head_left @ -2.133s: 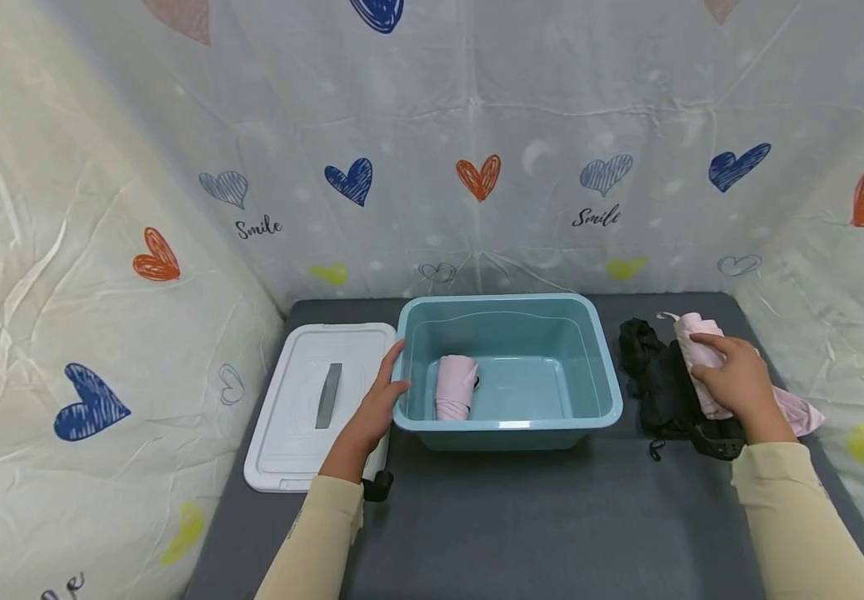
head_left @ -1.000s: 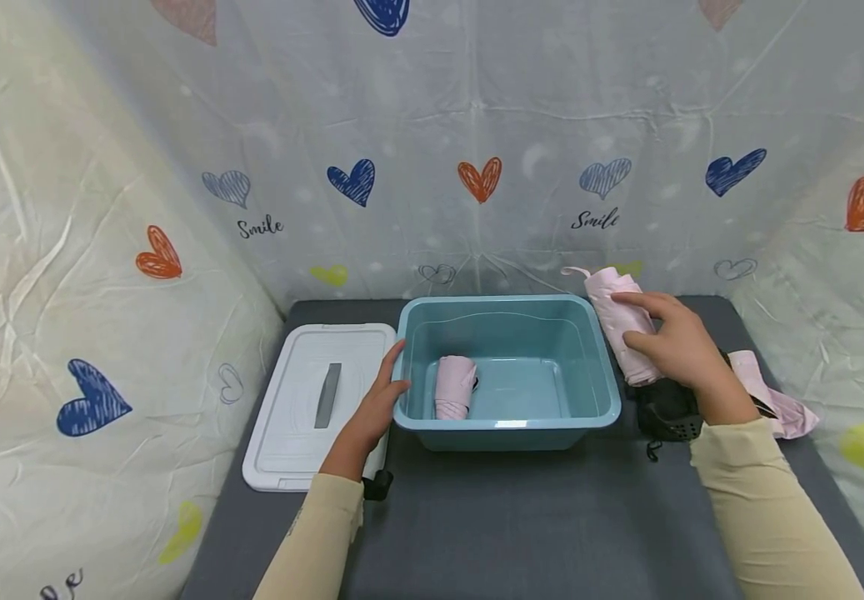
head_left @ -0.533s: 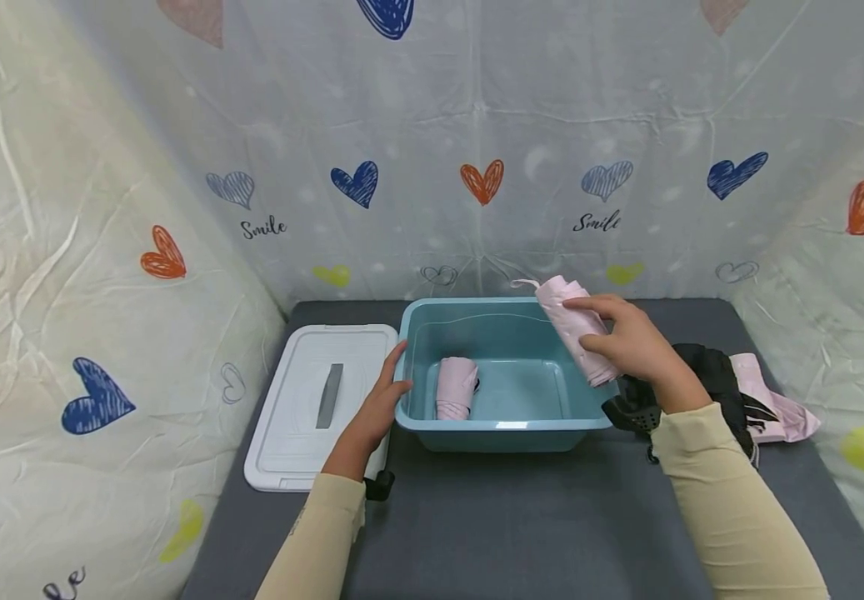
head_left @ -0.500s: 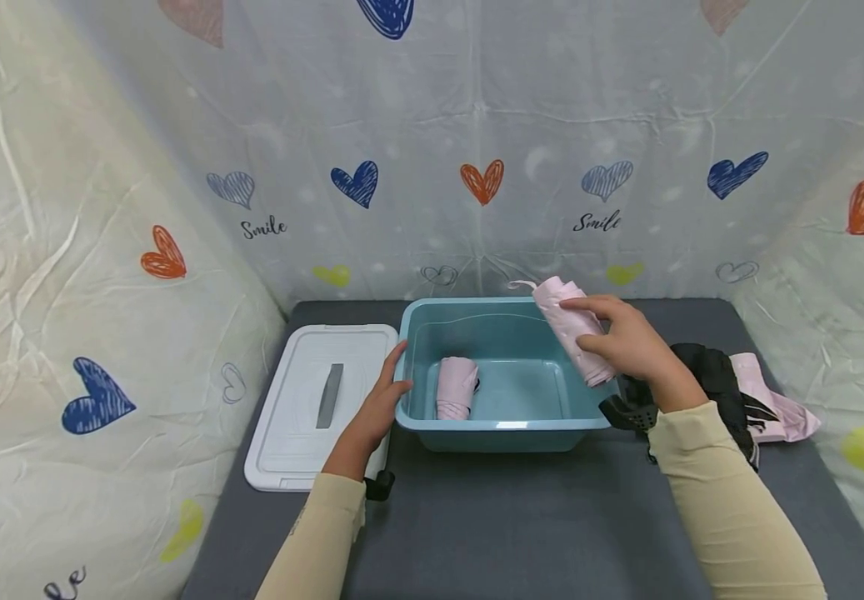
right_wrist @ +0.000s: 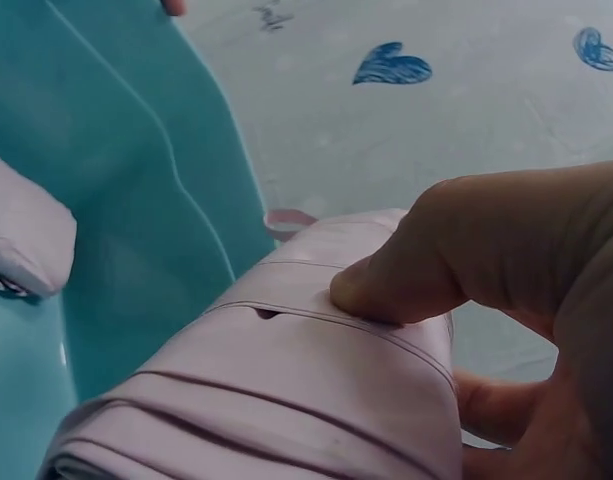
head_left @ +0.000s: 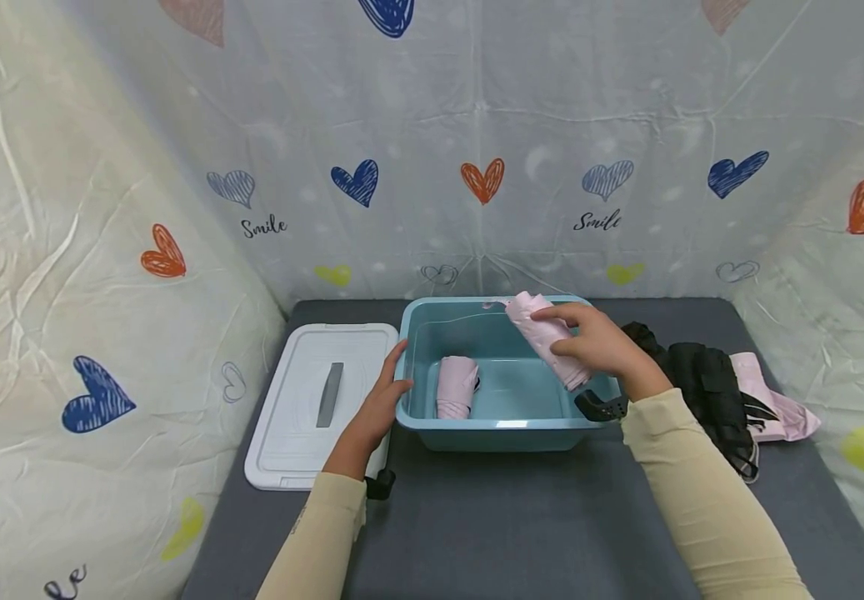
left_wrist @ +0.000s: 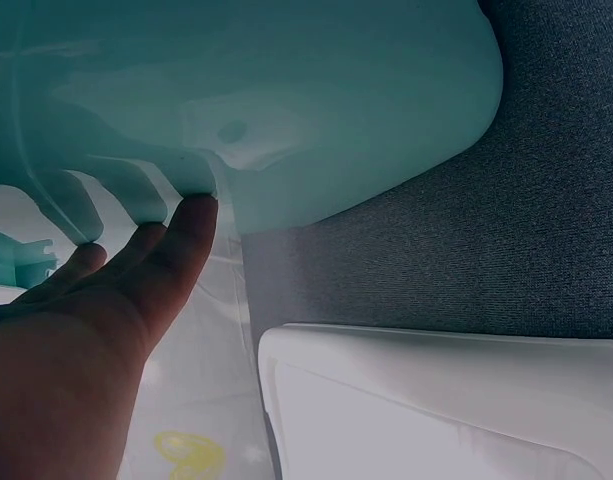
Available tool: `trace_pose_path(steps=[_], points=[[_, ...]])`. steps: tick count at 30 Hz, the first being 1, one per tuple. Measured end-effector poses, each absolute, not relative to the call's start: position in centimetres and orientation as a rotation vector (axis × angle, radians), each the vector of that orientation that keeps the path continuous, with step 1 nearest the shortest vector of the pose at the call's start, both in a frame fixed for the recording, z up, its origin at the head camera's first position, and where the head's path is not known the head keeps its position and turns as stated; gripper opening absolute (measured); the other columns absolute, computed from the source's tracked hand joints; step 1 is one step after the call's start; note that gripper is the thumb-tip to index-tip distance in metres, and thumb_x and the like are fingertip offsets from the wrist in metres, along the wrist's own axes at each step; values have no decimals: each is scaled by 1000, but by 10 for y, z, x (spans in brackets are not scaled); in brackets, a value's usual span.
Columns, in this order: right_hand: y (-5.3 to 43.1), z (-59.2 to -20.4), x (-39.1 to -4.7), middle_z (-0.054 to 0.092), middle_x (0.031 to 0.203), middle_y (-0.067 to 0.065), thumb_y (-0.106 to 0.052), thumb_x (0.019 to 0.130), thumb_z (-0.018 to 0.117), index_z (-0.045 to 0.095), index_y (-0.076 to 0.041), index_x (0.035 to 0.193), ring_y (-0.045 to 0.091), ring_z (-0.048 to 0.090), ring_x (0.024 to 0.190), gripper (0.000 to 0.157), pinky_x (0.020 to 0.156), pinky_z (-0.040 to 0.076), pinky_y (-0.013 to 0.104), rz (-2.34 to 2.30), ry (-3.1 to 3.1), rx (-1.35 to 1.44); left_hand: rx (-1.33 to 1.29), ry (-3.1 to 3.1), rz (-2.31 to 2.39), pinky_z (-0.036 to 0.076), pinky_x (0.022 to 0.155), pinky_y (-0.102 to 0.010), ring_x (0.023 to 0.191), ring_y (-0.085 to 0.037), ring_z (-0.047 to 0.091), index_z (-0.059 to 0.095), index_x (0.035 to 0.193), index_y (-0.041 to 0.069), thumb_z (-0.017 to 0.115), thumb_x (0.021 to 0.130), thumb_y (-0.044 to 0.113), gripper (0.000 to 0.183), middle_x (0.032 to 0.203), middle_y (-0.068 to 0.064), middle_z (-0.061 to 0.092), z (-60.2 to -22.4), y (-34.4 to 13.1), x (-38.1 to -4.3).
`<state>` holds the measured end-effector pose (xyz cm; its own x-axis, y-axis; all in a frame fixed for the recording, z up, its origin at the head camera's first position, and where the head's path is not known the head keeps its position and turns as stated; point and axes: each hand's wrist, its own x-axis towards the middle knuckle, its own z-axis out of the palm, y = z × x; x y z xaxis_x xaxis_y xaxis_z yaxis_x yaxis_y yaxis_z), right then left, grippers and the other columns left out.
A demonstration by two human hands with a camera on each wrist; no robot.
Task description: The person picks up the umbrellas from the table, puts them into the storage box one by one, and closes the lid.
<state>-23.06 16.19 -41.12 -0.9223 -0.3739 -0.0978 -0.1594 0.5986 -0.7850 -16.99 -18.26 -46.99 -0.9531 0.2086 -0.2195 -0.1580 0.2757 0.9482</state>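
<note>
My right hand holds a rolled pink folding umbrella over the right part of a teal plastic bin. The umbrella is tilted, its strap loop at the far end; thumb and fingers pinch its sides in the right wrist view. Inside the bin at left lies another rolled pink bundle, apart from the held one. My left hand rests at the bin's left rim. In the left wrist view, its straight fingers touch the outer wall.
A white lid with a grey handle lies left of the bin. Black folded bundles and a pink cloth-like piece lie at the right on the grey tabletop. A heart-printed curtain stands behind.
My right hand has lifted the pink umbrella off the pile at right and carried it left, over the bin, lowering it slightly since half a second ago. My left hand keeps its place.
</note>
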Motion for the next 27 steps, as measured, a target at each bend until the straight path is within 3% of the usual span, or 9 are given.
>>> trace_pose_path(steps=[9, 20, 27], points=[[143, -422, -241, 53, 134, 15, -5, 82, 60, 60, -19, 133, 29, 57, 85, 54, 63, 51, 33, -1157, 2510, -511, 33, 2260, 1709, 25, 110, -62, 148, -37, 14, 8, 156, 31, 37, 101, 15, 64, 164, -8, 0, -471, -183, -170], [124, -431, -254, 50, 136, 16, -4, 80, 61, 60, -23, 132, 26, 59, 72, 56, 54, 50, 33, -1077, 2400, -453, 28, 2260, 1710, 24, 110, -63, 148, -38, 13, 8, 156, 31, 36, 102, 15, 63, 164, -8, 0, -467, -181, -168], [116, -440, -265, 45, 142, 17, -2, 81, 60, 60, -20, 133, 25, 58, 81, 55, 58, 50, 31, -1048, 2338, -416, 17, 2261, 1708, 25, 110, -62, 147, -38, 14, 8, 156, 32, 37, 101, 15, 64, 164, -8, 0, -467, -181, -168]])
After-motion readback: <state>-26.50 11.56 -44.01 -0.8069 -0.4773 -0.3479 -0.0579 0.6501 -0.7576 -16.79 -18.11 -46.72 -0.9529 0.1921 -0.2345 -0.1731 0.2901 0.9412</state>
